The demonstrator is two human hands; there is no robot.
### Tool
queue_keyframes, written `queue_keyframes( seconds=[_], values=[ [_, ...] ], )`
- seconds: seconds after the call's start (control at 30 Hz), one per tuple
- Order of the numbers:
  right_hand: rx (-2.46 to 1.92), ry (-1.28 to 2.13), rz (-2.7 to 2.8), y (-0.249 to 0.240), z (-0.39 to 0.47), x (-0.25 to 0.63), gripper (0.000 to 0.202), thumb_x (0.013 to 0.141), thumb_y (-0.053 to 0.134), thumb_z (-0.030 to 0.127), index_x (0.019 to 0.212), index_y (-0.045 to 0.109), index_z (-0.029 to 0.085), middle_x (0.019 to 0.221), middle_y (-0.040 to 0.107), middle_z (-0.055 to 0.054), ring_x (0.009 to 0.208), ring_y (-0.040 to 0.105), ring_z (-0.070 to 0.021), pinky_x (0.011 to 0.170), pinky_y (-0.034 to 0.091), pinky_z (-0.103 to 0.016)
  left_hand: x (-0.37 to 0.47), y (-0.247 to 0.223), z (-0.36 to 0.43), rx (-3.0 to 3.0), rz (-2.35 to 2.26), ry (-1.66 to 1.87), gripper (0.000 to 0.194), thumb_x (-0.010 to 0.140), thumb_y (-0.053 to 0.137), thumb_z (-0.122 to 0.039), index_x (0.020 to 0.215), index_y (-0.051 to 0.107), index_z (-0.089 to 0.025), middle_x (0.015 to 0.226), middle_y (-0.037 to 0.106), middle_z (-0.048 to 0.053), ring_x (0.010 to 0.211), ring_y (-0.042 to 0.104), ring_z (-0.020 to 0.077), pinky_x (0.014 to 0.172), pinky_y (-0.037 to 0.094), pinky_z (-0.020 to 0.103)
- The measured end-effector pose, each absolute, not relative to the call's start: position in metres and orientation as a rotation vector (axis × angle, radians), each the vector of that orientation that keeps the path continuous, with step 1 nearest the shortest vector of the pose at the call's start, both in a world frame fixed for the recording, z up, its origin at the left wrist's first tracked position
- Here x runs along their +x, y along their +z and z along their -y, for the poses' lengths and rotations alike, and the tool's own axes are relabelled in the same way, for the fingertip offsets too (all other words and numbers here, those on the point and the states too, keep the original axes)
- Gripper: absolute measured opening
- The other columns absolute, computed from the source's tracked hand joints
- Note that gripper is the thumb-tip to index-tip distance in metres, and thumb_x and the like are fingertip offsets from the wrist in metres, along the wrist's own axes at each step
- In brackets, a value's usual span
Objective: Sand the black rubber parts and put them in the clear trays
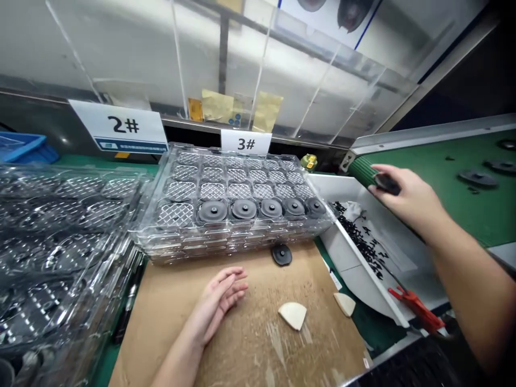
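Observation:
My right hand [407, 196] is raised over the edge of the green conveyor, fingers closed round a dark rounded plastic part [387, 183]. My left hand [220, 301] hovers at or just above the cardboard sheet [169, 301], holding nothing, its fingers loosely extended. Beyond it stands a stack of clear plastic trays [237, 236]. In the top tray's front row, several dark rounded parts, each with a central knob, sit in pockets, such as this black part [213, 210]. One loose black part [281, 255] lies on the cardboard before the stack.
White wedge pieces [293, 314] lie on the cardboard and by its right edge. A white bin [342, 252] holds many small black bits, with red-handled cutters [419, 309] at its near end. More clear trays [60, 242] stand left. Several dark parts rest on the green belt [439, 199].

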State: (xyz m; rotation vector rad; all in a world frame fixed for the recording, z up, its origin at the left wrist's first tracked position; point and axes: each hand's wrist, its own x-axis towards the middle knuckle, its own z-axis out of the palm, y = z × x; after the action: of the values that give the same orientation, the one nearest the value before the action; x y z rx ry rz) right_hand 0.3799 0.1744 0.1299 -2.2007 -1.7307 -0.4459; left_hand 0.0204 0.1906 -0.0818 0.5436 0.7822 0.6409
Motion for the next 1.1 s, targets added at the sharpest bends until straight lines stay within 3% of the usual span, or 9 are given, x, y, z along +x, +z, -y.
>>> queue_keyframes(
  seconds=[0.07,0.13,0.27,0.33,0.4,0.6,0.8,1.0,1.1],
  values=[
    [-2.051,-0.186,1.995,0.108,-0.161,0.327,0.046,0.079,0.056,0.029,0.122,0.053,0.011,0.113,0.057,-0.009,0.103,0.054,-0.0204,0.086,0.039,-0.032,0.026,-0.076,-0.185,0.413,-0.646,0.53,0.031,0.082,0.052,-0.037,0.104,0.058,-0.016,0.112,0.062,0.012,0.096,0.062,0.0196,0.083,0.047,0.032],
    [-1.746,0.197,2.262,0.077,-0.15,0.271,0.041,0.08,0.056,0.023,0.121,0.053,0.021,0.115,0.057,-0.004,0.105,0.053,-0.0193,0.091,0.042,-0.033,0.03,-0.073,-0.181,0.301,-0.533,0.431,0.046,0.085,0.041,-0.047,0.109,0.056,-0.011,0.114,0.061,0.017,0.099,0.061,0.0258,0.083,0.047,0.04],
    [-1.471,0.65,2.425,0.01,-0.141,0.19,0.075,0.07,0.071,0.034,0.135,0.034,0.024,0.132,0.042,-0.007,0.122,0.037,-0.0256,0.101,0.034,-0.042,0.032,-0.079,-0.178,0.132,-0.427,0.39,0.055,0.086,0.03,-0.054,0.112,0.055,-0.013,0.104,0.066,0.014,0.095,0.062,0.0263,0.083,0.046,0.048],
    [-1.514,0.625,2.413,-0.015,-0.137,0.175,0.09,0.063,0.075,0.04,0.138,0.027,0.024,0.141,0.03,-0.009,0.13,0.022,-0.0305,0.106,0.023,-0.05,0.029,-0.083,-0.181,0.068,-0.425,0.425,0.051,0.087,0.029,-0.053,0.11,0.055,-0.017,0.101,0.067,0.009,0.096,0.062,0.0229,0.088,0.044,0.048],
    [-1.633,0.576,2.27,-0.032,-0.132,0.17,0.086,0.068,0.071,0.041,0.138,0.025,0.026,0.144,0.023,-0.008,0.133,0.015,-0.0298,0.107,0.02,-0.051,0.026,-0.086,-0.185,0.024,-0.424,0.465,0.047,0.088,0.031,-0.051,0.113,0.054,-0.019,0.106,0.066,0.007,0.102,0.059,0.0212,0.092,0.041,0.045],
    [-1.78,0.529,1.847,-0.061,-0.116,0.162,0.084,0.072,0.065,0.048,0.138,0.019,0.025,0.142,0.022,-0.011,0.129,0.023,-0.029,0.102,0.03,-0.05,0.024,-0.08,-0.188,0.007,-0.389,0.534,0.042,0.09,0.036,-0.04,0.125,0.044,-0.02,0.124,0.056,0.009,0.116,0.05,0.0233,0.098,0.036,0.045],
    [-1.836,0.38,1.781,-0.072,-0.118,0.143,0.072,0.065,0.072,0.037,0.128,0.039,0.025,0.143,0.021,-0.009,0.128,0.022,-0.0327,0.102,0.027,-0.053,0.027,-0.075,-0.183,0.091,-0.348,0.525,0.038,0.091,0.033,-0.03,0.125,0.046,-0.019,0.13,0.051,0.008,0.121,0.045,0.0234,0.1,0.035,0.042],
    [-1.667,0.543,1.851,-0.058,-0.11,0.166,0.069,0.065,0.072,0.036,0.125,0.042,0.025,0.143,0.018,-0.008,0.129,0.022,-0.0281,0.104,0.028,-0.045,0.029,-0.081,-0.175,0.26,-0.277,0.451,0.037,0.088,0.036,-0.027,0.122,0.05,-0.023,0.125,0.056,0.008,0.117,0.048,0.0239,0.097,0.036,0.044],
    [-1.611,0.652,1.909,-0.048,-0.099,0.181,0.067,0.068,0.071,0.038,0.127,0.04,0.028,0.143,0.016,-0.006,0.13,0.021,-0.0259,0.105,0.028,-0.043,0.029,-0.087,-0.169,0.391,-0.243,0.339,0.038,0.089,0.037,-0.037,0.121,0.052,-0.022,0.113,0.063,0.01,0.106,0.056,0.0243,0.092,0.04,0.042]
  ],
)
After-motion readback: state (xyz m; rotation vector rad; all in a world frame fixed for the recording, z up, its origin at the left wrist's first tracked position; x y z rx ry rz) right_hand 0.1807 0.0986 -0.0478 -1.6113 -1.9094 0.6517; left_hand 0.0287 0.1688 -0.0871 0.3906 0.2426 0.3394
